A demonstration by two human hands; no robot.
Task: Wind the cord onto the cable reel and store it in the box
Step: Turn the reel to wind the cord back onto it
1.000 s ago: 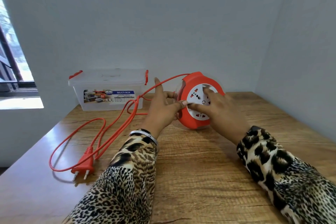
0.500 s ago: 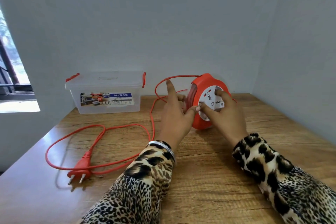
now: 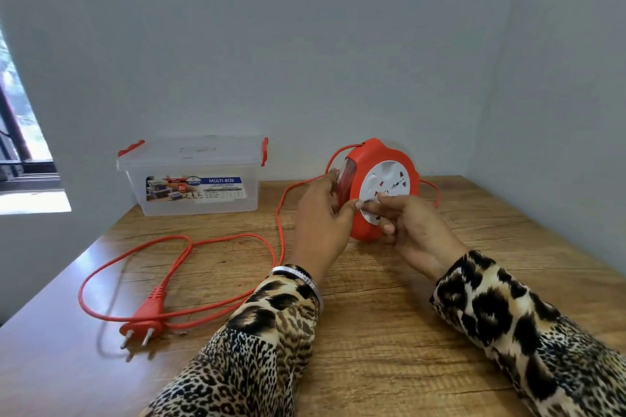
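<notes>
Reel's standing on edge near the table's far right corner, both hands on it.

From my feed the orange cable reel (image 3: 379, 189) sits upright on the wooden table (image 3: 389, 332), white socket face turned toward me. The left hand (image 3: 321, 223) cups its left side, thumb pressed on the front rim, fingers curled round the back. The right hand (image 3: 413, 230) has its fingers bent against the lower part of the socket face; I can't tell if it's really pinching anything there. The orange cord (image 3: 216, 240) leaves the reel's top left, drops to the table and lies in loose loops toward the near left edge, ending at the plug (image 3: 144, 322). The clear box (image 3: 194, 176), lid shut with red clips, sits by the far edge, left of the reel.
</notes>
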